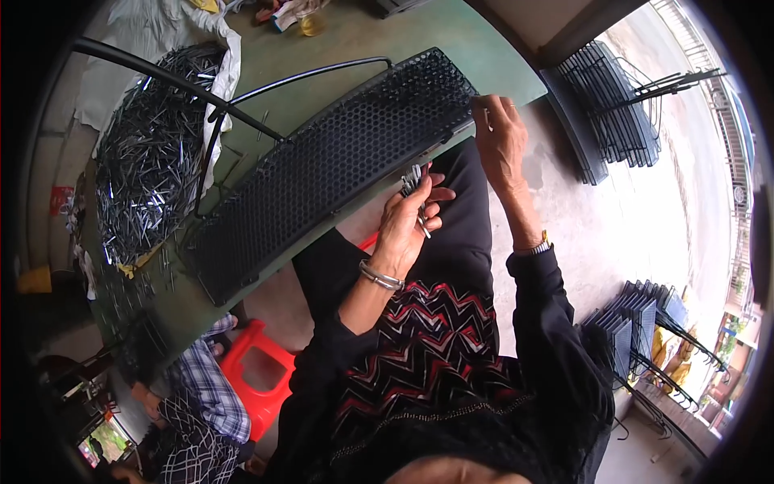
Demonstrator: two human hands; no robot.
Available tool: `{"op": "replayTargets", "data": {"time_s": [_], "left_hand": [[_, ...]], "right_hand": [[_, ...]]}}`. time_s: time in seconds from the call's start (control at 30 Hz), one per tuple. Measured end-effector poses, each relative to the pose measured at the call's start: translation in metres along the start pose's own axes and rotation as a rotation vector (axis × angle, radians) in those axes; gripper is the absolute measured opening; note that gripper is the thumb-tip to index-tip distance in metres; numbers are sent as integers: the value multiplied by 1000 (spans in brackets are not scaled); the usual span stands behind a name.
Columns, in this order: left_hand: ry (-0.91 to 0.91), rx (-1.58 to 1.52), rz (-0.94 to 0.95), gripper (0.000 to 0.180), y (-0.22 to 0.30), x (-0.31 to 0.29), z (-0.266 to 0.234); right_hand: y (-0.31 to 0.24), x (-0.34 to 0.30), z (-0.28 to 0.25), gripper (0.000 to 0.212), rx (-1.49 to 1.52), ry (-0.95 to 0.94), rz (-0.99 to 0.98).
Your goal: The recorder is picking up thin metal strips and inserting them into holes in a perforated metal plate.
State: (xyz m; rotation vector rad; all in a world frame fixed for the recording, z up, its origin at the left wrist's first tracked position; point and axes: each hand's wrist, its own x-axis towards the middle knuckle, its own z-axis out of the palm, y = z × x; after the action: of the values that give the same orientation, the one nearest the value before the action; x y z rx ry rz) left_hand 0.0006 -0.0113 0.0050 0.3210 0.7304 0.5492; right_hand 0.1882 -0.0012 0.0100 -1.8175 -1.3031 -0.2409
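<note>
A long black perforated metal panel (322, 157) with bent tubular legs (318, 73) lies aslant on the green table in front of me. My left hand (409, 214) is closed round a small bundle of thin metal strips (414, 181), held in front of the panel's near edge. At the panel's right end, my right hand (501, 137) has its fingers curled together against the corner. A small pale sliver shows by those fingers, too small to name. To the left, a big heap of thin, shiny dark metal strips (153, 161) lies on a white sack (230, 60).
Loose strips lie on the green table (451, 36) beside the heap. A red plastic stool (256, 379) stands below the table. Close by at lower left sits a person in checked clothes (205, 387). Stacked black panels (609, 105) and more stacked panels (633, 331) stand at right.
</note>
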Motion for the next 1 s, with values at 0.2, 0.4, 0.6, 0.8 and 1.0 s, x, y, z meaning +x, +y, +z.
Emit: {"op": "replayTargets", "data": {"time_s": [0.2, 0.4, 0.6, 0.8, 1.0], "left_hand": [[-45, 85, -21, 28, 2, -3, 9], [-30, 114, 26, 21, -3, -2, 10], [-45, 116, 57, 17, -5, -3, 14], [-40, 77, 60, 23, -2, 0, 6], [-23, 61, 28, 27, 0, -2, 8]], "right_hand": [[-5, 3, -3, 12, -199, -125, 45], [-20, -20, -33, 16, 233, -435, 224], [-32, -27, -49, 12, 725, -631, 487], [-21, -2, -33, 5, 210, 65, 131], [-4, 1, -10, 5, 102, 98, 40]]}}
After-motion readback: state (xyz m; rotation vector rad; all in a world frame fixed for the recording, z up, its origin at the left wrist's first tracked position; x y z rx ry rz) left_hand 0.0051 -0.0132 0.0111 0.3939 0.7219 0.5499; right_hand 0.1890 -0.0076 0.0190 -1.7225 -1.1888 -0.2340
